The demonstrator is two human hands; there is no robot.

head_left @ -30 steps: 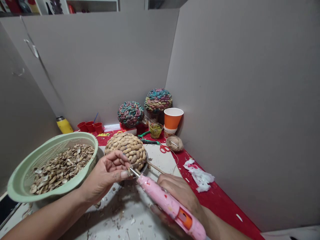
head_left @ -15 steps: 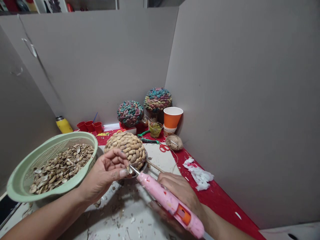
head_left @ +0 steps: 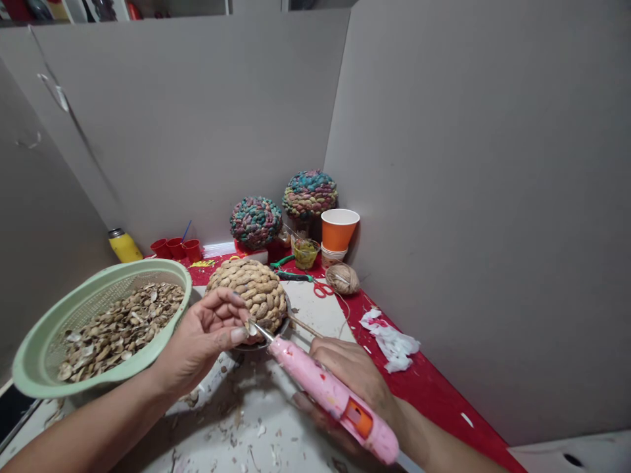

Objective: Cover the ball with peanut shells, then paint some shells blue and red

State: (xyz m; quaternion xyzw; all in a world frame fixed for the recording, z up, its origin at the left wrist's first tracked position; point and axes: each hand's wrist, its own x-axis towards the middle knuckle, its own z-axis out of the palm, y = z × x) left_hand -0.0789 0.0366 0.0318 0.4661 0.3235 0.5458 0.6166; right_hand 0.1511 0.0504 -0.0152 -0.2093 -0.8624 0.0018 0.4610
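Between the thumb and fingers of my left hand (head_left: 210, 325) is a small peanut shell piece (head_left: 252, 328), its pale hollow side showing. My right hand (head_left: 352, 374) is wrapped round a pink hot glue gun (head_left: 323, 387), whose metal nozzle points up and left and meets the shell. Just behind both hands rests a dome (head_left: 251, 286) covered in rows of tan peanut shells, on a round base mostly hidden. To the left, a green colander (head_left: 29, 358) holds a heap of loose shells (head_left: 123, 328).
At the back stand two coloured shell-covered balls (head_left: 256, 222), an orange cup (head_left: 340, 230), red cups (head_left: 176, 247) and a yellow bottle (head_left: 124, 245). Red scissors (head_left: 323, 289), a twine ball (head_left: 344, 278) and a crumpled white tissue (head_left: 392, 341) lie right. Shell scraps litter the white board (head_left: 276, 420).
Very little differs. The whole view has shifted slightly, and both hands keep the shell and the glue gun nozzle together.
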